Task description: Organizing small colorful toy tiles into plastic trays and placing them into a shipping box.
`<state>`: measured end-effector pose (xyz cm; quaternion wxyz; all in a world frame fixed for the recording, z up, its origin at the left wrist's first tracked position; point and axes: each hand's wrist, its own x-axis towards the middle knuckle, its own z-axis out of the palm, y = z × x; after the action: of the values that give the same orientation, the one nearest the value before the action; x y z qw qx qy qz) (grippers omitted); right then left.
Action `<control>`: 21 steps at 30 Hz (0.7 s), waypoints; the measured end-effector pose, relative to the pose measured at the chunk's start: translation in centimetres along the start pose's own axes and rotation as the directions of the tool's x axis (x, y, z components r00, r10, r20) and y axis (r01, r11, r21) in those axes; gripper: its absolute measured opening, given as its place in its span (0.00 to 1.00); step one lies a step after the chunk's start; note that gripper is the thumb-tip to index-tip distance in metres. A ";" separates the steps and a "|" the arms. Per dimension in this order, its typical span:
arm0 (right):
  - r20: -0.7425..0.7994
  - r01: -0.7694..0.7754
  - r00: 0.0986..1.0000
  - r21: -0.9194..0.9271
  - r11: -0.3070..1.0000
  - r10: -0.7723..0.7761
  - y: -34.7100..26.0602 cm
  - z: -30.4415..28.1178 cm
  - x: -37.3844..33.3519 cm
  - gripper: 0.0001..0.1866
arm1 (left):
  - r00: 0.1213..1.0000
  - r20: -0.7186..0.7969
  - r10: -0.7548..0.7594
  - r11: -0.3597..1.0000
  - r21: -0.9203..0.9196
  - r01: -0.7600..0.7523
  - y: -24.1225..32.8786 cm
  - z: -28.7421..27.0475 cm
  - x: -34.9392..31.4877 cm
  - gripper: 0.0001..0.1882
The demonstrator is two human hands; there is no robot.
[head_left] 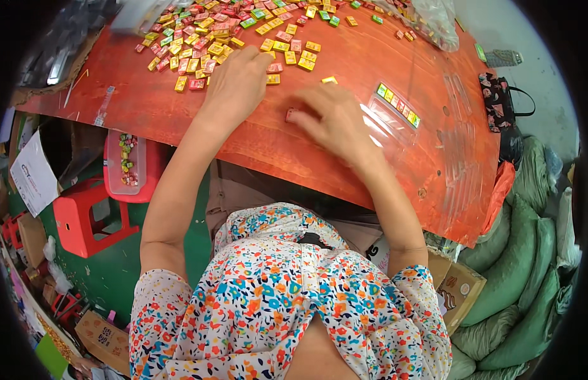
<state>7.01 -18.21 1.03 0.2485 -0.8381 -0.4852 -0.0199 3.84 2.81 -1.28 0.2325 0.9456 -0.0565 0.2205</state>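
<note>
My left hand (239, 81) is at the near edge of a spread of small yellow, red and green boxes (208, 35). Its fingers are bent and bunched over them, and what lies under the fingertips is hidden. Over the table to the right, my right hand (332, 117) is smeared by motion. A small red box (289, 114) shows at its thumb tip; whether it is gripped is unclear. Just beyond the knuckles lies a single yellow box (329, 80). To the right, a clear plastic tray (374, 109) carries a row of several coloured boxes (398, 104).
More clear trays (459, 164) lie along the right side of the red table (268, 145). A plastic bag (436, 25) sits at the far edge. Left and below stand a red stool (85, 218) and a clear bin (126, 183) with small pieces. Green sacks (516, 259) are piled at right.
</note>
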 end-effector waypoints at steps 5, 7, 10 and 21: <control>-0.114 -0.193 0.977 -0.113 0.975 0.180 3.6 -1.4 0.7 0.11 | 0.993 0.113 0.028 0.995 0.090 -0.038 0.5 2.5 3.6 0.08; -0.069 -0.254 0.967 -0.138 0.957 0.246 3.9 -1.7 0.9 0.11 | 0.978 0.166 0.128 0.987 0.079 -0.142 0.9 3.6 4.7 0.10; -0.118 -0.250 0.965 -0.168 0.954 0.232 4.0 -1.5 1.1 0.10 | 0.969 0.190 0.157 0.980 0.091 -0.177 1.4 4.1 5.2 0.10; 0.043 -0.083 0.995 -0.043 0.996 0.085 8.3 -0.6 5.7 0.10 | 0.967 0.143 0.211 0.950 0.205 -0.237 1.2 4.9 4.3 0.09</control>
<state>16.96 -17.28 -0.16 0.2209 -0.8629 -0.4546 -0.0006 9.34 -0.51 -2.77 0.0958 0.9644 -0.1527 0.1934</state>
